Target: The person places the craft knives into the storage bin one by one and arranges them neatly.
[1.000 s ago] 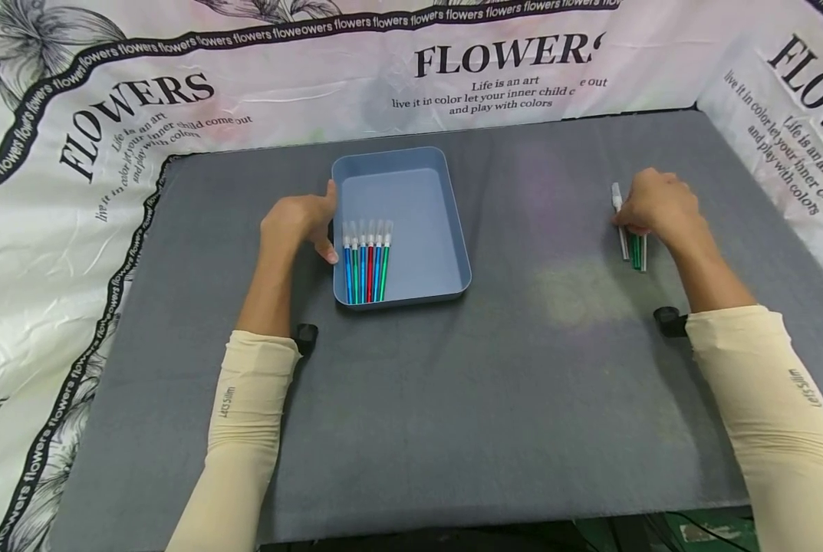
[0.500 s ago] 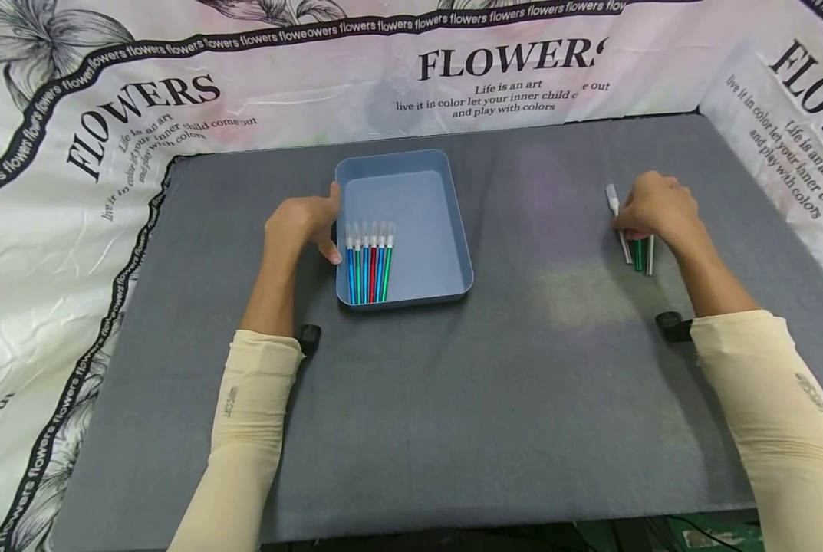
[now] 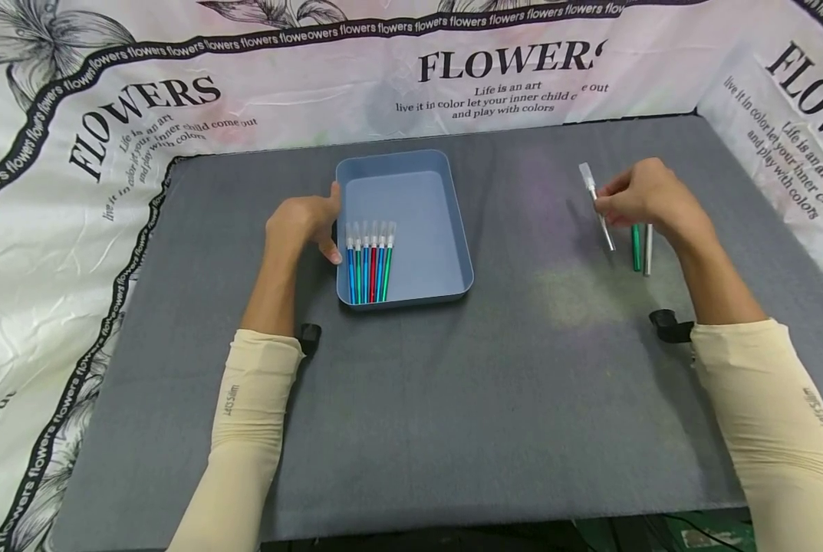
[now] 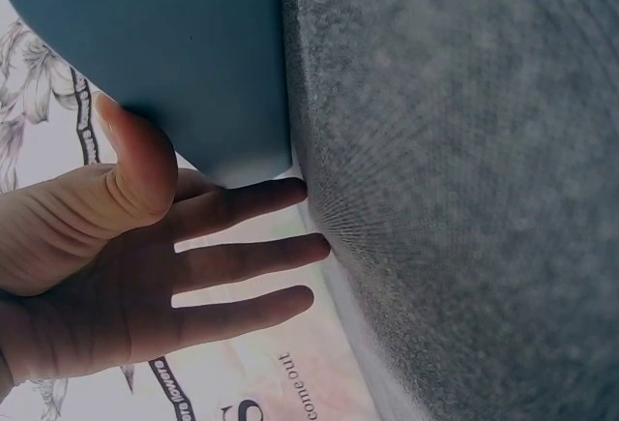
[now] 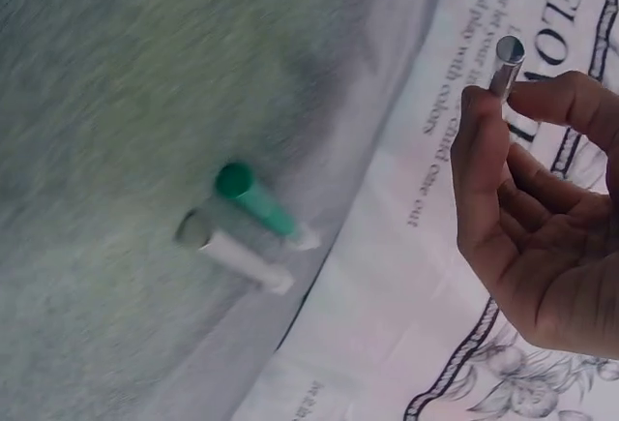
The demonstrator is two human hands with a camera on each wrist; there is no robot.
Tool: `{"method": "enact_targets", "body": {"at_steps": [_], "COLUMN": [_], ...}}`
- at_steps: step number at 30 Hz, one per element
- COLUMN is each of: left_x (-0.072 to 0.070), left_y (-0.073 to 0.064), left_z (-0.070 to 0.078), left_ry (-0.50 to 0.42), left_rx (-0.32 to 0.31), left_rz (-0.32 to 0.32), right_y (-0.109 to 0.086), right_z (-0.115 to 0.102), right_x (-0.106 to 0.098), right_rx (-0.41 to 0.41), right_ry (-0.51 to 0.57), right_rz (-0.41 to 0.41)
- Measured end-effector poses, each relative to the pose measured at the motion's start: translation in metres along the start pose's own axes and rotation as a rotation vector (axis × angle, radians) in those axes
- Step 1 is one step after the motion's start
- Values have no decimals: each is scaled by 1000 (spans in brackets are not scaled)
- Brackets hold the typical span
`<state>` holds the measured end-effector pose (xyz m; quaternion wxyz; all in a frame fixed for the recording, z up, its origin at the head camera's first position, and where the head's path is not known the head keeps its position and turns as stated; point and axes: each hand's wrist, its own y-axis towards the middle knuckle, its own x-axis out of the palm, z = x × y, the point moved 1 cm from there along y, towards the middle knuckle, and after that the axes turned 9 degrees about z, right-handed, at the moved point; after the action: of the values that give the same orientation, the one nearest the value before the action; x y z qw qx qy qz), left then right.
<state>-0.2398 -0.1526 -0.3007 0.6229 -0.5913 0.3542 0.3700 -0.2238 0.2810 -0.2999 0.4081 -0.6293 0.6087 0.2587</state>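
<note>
Silver pen [image 3: 606,230] has shifted left — tilted; pinched by right hand [image 3: 651,198].

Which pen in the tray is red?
The red pen is fourth from the left in the row of six; the other pens in the tray are blue or green.

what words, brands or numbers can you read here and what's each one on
"FLOWERS": white sheet, whole at left, cut short elsewhere.
"Life is an art live it in color let your inner child come out and play with colors": same sheet.
"flowers", repeated: its black band.
Left sleeve, right sleeve: lettering too small to read surely.
Pens: no readable text.
</note>
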Motion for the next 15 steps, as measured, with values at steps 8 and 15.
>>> {"method": "enact_targets", "body": {"at_steps": [8,15], "left_x": [0,2], "left_y": [-1,-1], "left_z": [0,0], "left_ry": [-10,-6], "left_rx": [-8,-9], "left_rz": [8,5], "right_y": [-11,-21], "right_z": [-20,-40], "right_x": [4,9], "right_rx": [-9,-30], "right_ry": [220,303], "right_rz": [-17,-41]}}
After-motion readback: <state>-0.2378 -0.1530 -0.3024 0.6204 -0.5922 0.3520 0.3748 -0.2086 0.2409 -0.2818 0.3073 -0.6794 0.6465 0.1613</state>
